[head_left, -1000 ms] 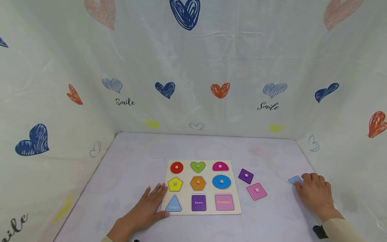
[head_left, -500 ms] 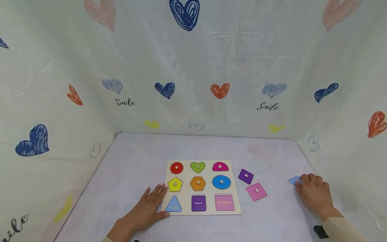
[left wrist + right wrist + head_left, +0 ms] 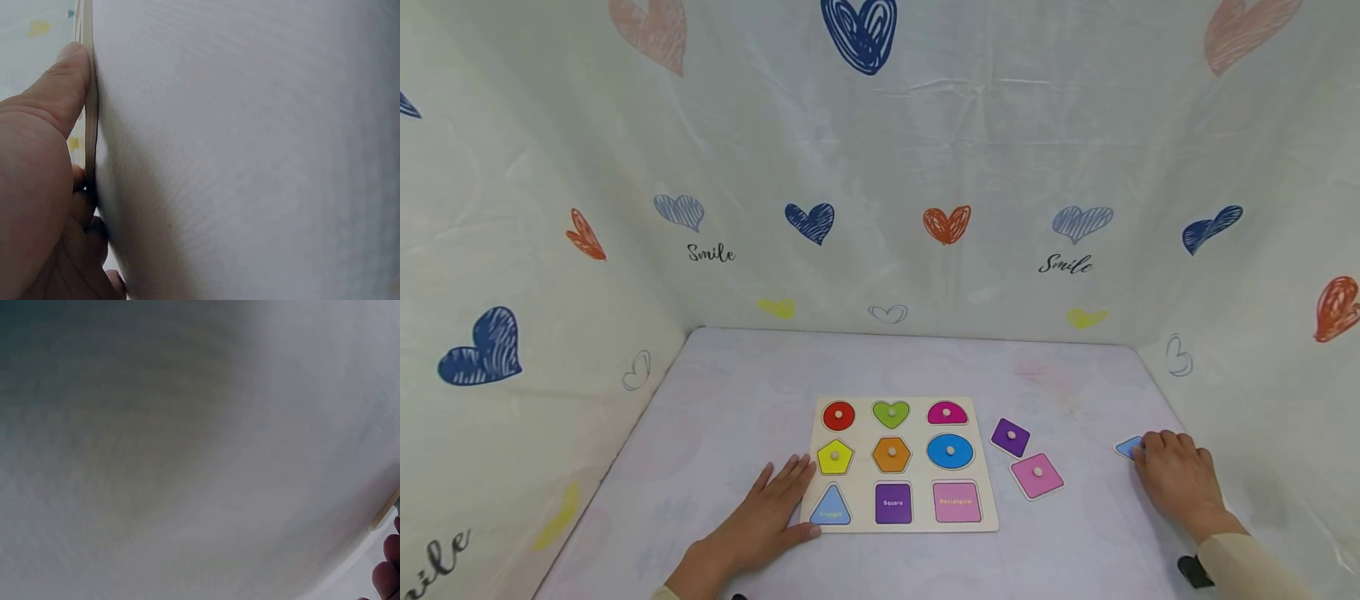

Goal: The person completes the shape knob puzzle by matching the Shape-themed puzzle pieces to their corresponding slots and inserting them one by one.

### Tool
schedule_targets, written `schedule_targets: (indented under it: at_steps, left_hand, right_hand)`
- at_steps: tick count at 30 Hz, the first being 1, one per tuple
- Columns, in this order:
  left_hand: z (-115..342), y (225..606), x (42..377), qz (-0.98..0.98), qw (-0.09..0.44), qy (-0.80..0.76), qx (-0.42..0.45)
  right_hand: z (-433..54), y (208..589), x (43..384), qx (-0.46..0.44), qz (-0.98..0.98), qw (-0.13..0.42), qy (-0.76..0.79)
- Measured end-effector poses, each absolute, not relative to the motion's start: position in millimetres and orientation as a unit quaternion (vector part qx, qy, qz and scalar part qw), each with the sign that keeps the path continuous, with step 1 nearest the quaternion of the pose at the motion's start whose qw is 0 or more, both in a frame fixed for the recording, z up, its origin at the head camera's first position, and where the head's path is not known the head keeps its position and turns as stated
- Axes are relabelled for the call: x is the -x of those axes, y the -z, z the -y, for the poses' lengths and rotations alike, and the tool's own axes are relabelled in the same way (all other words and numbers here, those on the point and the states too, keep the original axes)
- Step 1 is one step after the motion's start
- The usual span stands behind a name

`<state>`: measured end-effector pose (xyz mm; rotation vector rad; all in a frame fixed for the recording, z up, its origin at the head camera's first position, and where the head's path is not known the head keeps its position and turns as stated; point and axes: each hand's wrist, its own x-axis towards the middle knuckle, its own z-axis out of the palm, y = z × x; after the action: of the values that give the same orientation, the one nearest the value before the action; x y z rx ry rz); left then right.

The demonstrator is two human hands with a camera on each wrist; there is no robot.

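Note:
A wooden peg puzzle board lies mid-table with coloured shapes in three rows. My left hand rests flat at its left edge, fingers straight, thumb touching the lower left corner. At the far right, my right hand holds a blue triangle puzzle piece with thumb and fingers; the hand hides the knob and most of the piece. In the right wrist view, only a wooden edge of the piece and some fingertips show at the right border.
Between the board and my right hand lie a purple square piece and a pink rectangle piece, each with a knob. The board's bottom row shows printed triangle, square and rectangle recesses. Curtains with printed hearts surround the table.
My right hand has shifted very slightly and covers a little more of the blue triangle. The left hand, the board and the other pieces stay where they were.

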<state>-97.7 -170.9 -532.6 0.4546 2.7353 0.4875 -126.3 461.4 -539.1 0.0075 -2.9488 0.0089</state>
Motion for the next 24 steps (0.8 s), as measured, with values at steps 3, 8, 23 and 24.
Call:
schedule_targets:
  at_steps: [3, 8, 23, 24]
  left_hand:
    - [171, 532, 98, -0.959, 0.163, -0.172, -0.159]
    - [171, 531, 97, -0.958, 0.161, -0.175, -0.161]
    - [171, 530, 97, -0.958, 0.163, -0.173, -0.157]
    - [171, 530, 97, -0.959, 0.163, -0.172, -0.158]
  right_hand:
    - [-463, 539, 127, -0.003, 0.996, 0.091, -0.003]
    - [-464, 538, 129, -0.005, 0.996, 0.091, -0.003]
    - [-441, 538, 137, 0.000, 0.993, 0.118, -0.020]
    - [-439, 538, 138, -0.001, 0.992, 0.121, -0.021]
